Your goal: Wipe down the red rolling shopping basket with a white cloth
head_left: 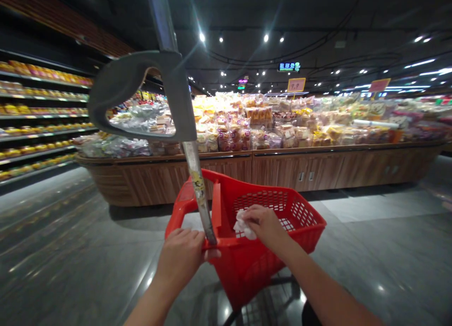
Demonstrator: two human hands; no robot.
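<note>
A red plastic shopping basket point(261, 250) with slotted walls stands just before me, tilted in view. My left hand point(185, 253) is closed around its near left rim, beside the foot of a worn metal pole point(196, 175). That pole rises to a grey loop handle point(141, 98). Over the basket's near rim, my right hand point(263, 222) pinches a crumpled white tissue point(245, 225). Part of the basket's inside is hidden behind this hand.
Across the aisle runs a long wood-panelled display counter point(226, 168) heaped with packaged foods. Stocked shelves point(42, 109) line the left wall. Price signs point(296, 85) stand above the counter. The grey floor point(381, 255) is shiny.
</note>
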